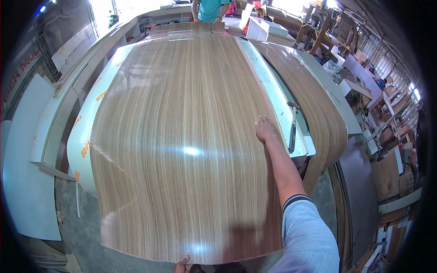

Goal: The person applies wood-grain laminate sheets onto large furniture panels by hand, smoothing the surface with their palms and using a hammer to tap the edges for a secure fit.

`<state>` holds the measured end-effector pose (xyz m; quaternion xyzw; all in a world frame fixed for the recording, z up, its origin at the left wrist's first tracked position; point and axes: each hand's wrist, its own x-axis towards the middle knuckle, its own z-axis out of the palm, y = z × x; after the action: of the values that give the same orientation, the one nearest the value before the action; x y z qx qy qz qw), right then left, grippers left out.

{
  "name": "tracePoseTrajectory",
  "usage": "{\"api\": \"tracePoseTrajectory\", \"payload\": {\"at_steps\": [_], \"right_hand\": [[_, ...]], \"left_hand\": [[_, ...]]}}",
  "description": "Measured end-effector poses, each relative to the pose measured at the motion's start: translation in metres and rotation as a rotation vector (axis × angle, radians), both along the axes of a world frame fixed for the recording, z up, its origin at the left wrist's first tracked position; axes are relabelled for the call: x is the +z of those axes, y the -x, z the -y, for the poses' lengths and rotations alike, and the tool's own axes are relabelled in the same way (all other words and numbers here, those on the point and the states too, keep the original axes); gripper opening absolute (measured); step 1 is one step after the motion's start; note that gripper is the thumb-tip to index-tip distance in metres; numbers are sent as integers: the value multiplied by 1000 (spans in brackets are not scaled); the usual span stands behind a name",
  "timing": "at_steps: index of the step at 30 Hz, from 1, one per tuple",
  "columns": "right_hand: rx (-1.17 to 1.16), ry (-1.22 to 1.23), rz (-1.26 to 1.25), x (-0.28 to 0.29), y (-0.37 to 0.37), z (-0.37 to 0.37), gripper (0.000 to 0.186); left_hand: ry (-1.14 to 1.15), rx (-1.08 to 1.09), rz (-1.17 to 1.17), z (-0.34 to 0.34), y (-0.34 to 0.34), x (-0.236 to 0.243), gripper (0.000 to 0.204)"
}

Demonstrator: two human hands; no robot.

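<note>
A large, glossy wood-grain laminate sheet [182,113] spreads out in front of me, its near end drooping toward me. At the bottom, my left hand [182,265] pinches the near edge, thumb on top; its other fingers are mostly hidden. My right hand [266,130] lies with fingers stretched out on the sheet close to its right edge. Just right of that hand, a hammer [292,129] rests on a white board [281,111]. At the far end, another person [210,10] in a teal shirt has both hands on the sheet.
A narrower wood-grain strip [314,98] curves along the right side. White sheeting with orange print [84,132] shows under the left edge. Pale cabinet frames [57,132] stand at left. White boxes [268,31] sit at the back, and board offcuts [393,182] crowd the right.
</note>
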<state>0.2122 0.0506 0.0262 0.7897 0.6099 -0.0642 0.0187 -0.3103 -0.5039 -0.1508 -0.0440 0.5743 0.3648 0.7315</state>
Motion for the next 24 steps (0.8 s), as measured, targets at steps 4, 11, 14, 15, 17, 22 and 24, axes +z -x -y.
{"api": "tracePoseTrajectory", "payload": {"at_steps": [4,11,14,15,17,22,24], "right_hand": [[-17,30,-28,10,12,20,61],[-25,59,-21,8,12,36,61],[-33,85,-51,15,23,36,61],[-21,96,-56,19,26,35,61],[-50,106,-33,13,12,34,62],[-92,176,-105,11,23,33,63],[-86,230,-100,19,30,27,64]], "left_hand": [[-46,17,-28,-29,-16,50,41],[-287,192,-52,-124,-49,143,45],[-252,61,-82,-149,-39,142,35],[-251,56,-82,-152,-37,140,35],[-215,48,-102,-179,-46,155,36],[-301,-41,-106,-243,-55,195,64],[-351,-43,-76,-271,-52,189,62]]}}
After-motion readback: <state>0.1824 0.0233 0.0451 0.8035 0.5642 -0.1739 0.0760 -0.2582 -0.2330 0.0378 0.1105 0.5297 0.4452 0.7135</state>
